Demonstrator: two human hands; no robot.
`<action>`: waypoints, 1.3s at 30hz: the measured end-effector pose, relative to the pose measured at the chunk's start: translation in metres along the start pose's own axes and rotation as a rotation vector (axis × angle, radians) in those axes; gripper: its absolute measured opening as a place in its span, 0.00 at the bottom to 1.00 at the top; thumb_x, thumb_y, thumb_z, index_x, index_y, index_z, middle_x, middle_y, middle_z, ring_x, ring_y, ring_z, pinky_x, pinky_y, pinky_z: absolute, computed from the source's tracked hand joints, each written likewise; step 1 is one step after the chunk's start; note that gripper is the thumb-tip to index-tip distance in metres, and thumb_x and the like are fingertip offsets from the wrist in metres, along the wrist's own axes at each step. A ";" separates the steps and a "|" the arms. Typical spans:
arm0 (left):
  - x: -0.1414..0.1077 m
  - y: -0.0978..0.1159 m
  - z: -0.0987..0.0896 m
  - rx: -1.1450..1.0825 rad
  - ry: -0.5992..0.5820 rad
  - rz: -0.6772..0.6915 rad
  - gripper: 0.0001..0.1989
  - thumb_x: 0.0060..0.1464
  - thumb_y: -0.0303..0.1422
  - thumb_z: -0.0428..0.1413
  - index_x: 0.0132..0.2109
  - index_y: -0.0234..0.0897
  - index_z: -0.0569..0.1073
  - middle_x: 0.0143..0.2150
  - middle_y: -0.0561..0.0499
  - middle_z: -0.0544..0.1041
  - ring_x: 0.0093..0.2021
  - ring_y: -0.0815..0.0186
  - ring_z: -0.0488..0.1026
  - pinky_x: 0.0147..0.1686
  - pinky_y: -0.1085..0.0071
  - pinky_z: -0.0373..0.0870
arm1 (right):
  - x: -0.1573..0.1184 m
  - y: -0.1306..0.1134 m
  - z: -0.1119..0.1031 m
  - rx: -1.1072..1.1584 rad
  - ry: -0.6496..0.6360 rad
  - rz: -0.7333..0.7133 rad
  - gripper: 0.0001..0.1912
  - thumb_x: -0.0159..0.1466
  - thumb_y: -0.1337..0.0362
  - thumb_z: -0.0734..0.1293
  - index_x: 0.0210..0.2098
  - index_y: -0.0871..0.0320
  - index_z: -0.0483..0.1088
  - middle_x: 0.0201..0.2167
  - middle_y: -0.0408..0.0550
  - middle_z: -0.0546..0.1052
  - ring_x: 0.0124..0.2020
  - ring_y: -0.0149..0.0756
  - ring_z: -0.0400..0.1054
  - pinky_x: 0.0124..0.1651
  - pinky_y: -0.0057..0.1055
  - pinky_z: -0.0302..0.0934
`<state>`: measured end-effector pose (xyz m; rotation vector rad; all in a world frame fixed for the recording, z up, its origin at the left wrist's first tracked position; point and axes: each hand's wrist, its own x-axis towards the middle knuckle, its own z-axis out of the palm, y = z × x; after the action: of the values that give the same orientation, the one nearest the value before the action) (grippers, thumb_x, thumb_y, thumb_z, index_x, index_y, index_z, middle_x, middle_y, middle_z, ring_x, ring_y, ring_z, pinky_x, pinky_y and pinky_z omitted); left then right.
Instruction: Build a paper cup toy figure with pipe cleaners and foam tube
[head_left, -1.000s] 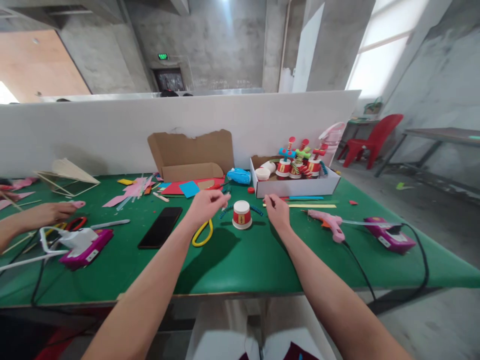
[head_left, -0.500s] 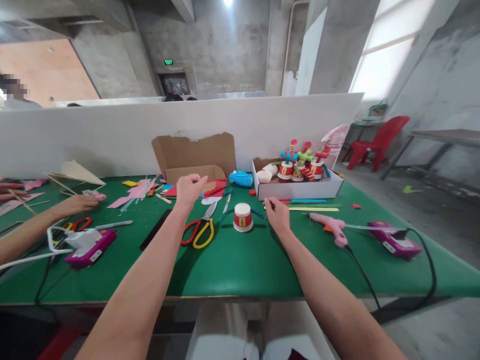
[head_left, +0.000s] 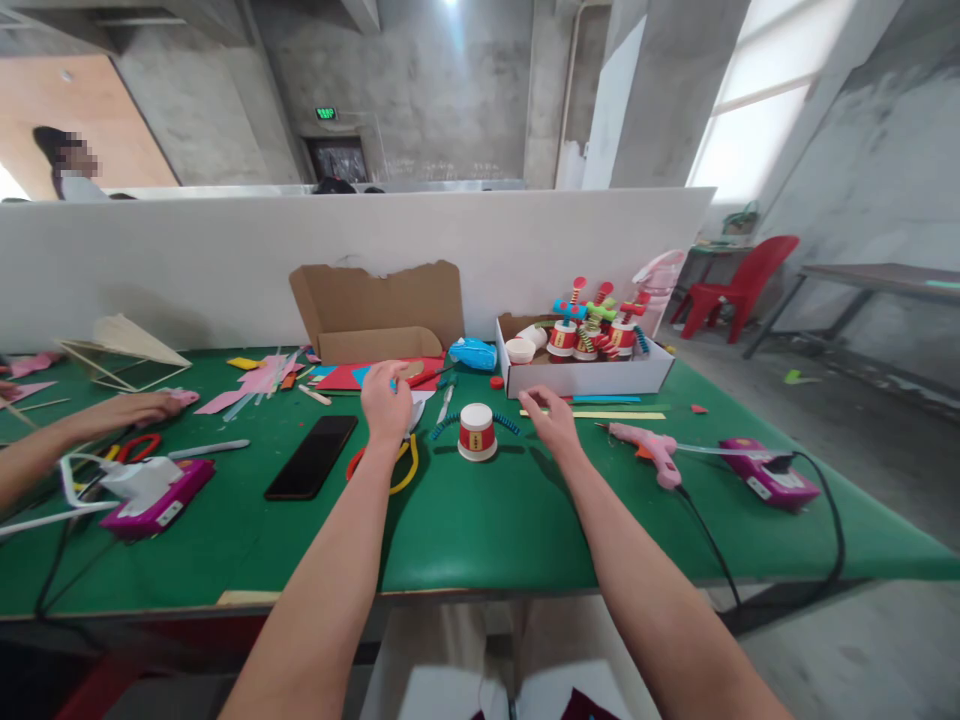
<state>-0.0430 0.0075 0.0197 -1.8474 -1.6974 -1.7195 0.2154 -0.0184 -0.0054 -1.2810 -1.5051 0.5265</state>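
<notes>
Conceivably, the mid-frame cup is tipped if brushed by left hand or right hand, both half-curled, any hold indiscernible.

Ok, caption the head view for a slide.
Left hand and right hand flank an inverted red-and-white cup with blue coils on a green table.

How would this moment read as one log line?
left hand: partly hiding scissors | right hand: between cup and glue gun | cup: on table, untouched, teal coils either side

1 head view, forward, down over table
</notes>
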 end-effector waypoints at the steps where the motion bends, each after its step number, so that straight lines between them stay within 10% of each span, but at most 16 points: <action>1: -0.004 -0.003 0.000 0.020 0.005 0.003 0.14 0.49 0.23 0.47 0.38 0.36 0.75 0.40 0.45 0.77 0.46 0.58 0.71 0.51 0.60 0.66 | 0.001 -0.001 -0.004 0.063 -0.055 0.019 0.17 0.59 0.50 0.61 0.32 0.56 0.72 0.32 0.46 0.77 0.36 0.37 0.69 0.40 0.30 0.61; 8: -0.006 0.008 -0.010 0.063 -0.040 0.094 0.13 0.50 0.23 0.47 0.35 0.37 0.76 0.38 0.45 0.78 0.44 0.56 0.71 0.49 0.57 0.65 | 0.002 -0.001 -0.016 0.228 -0.250 0.144 0.12 0.55 0.60 0.65 0.38 0.54 0.73 0.38 0.45 0.77 0.43 0.38 0.69 0.46 0.35 0.63; 13: -0.020 0.046 -0.030 -0.048 -0.331 0.207 0.12 0.54 0.26 0.48 0.36 0.38 0.77 0.38 0.47 0.79 0.41 0.60 0.73 0.44 0.65 0.68 | -0.003 0.000 -0.014 0.136 -0.441 0.136 0.22 0.48 0.70 0.66 0.43 0.52 0.70 0.38 0.44 0.77 0.43 0.37 0.69 0.45 0.34 0.63; 22: -0.103 0.070 -0.024 0.111 -0.487 0.562 0.13 0.53 0.21 0.47 0.35 0.36 0.76 0.31 0.46 0.76 0.35 0.63 0.69 0.36 0.65 0.63 | -0.010 0.011 0.007 -0.253 -0.395 0.006 0.12 0.47 0.65 0.72 0.32 0.58 0.74 0.31 0.43 0.76 0.34 0.35 0.68 0.39 0.31 0.61; 30: -0.115 0.075 -0.024 0.207 -0.566 0.827 0.11 0.57 0.23 0.48 0.30 0.36 0.73 0.28 0.48 0.72 0.34 0.62 0.64 0.38 0.64 0.60 | -0.009 0.017 0.010 -0.156 -0.354 -0.015 0.09 0.49 0.64 0.72 0.31 0.58 0.76 0.28 0.43 0.77 0.32 0.35 0.69 0.39 0.31 0.60; 39: -0.116 0.075 -0.021 0.223 -0.705 0.831 0.10 0.55 0.22 0.49 0.30 0.36 0.71 0.29 0.47 0.70 0.34 0.62 0.64 0.38 0.63 0.60 | -0.009 0.019 0.014 -0.100 -0.322 -0.014 0.10 0.49 0.65 0.72 0.32 0.57 0.78 0.30 0.43 0.79 0.34 0.36 0.71 0.39 0.30 0.61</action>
<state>0.0292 -0.1069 -0.0163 -2.6496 -0.8963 -0.5706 0.2101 -0.0162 -0.0296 -1.3059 -1.8255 0.6801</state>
